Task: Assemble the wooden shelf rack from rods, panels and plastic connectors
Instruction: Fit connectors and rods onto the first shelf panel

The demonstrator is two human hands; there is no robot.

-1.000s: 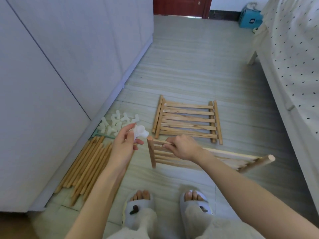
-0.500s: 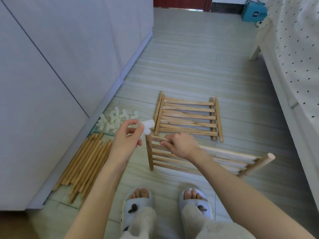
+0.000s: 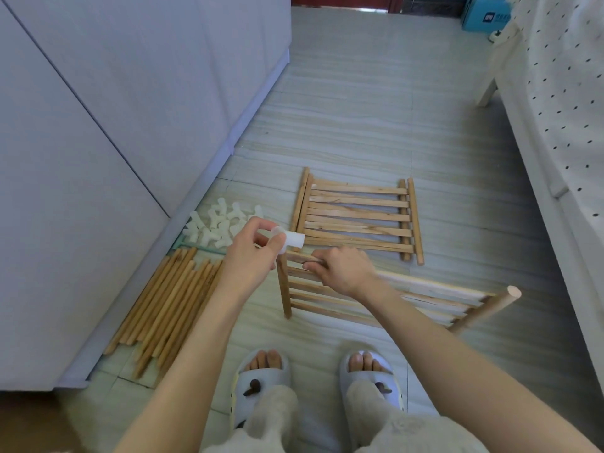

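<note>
Since a moment earlier the left hand (image 3: 251, 253) had carried its pinched white connector (image 3: 289, 240) rightward onto the corner of the slatted panel (image 3: 376, 297), which the right hand (image 3: 343, 269) gripped above the floor, long axis running left-right.

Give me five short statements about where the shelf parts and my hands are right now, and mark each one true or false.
1. The left hand pinches a white plastic connector at the corner of the held slatted wooden panel. True.
2. The right hand is empty and off the panel. False: it grips the panel's top rail.
3. The loose wooden rods lie on the bed. False: they lie on the floor along the grey cabinet.
4. A pile of spare white connectors sits on the floor beyond the rods. True.
5. The flat stack of slatted panels stands upright against the cabinet. False: it lies flat on the floor.
</note>
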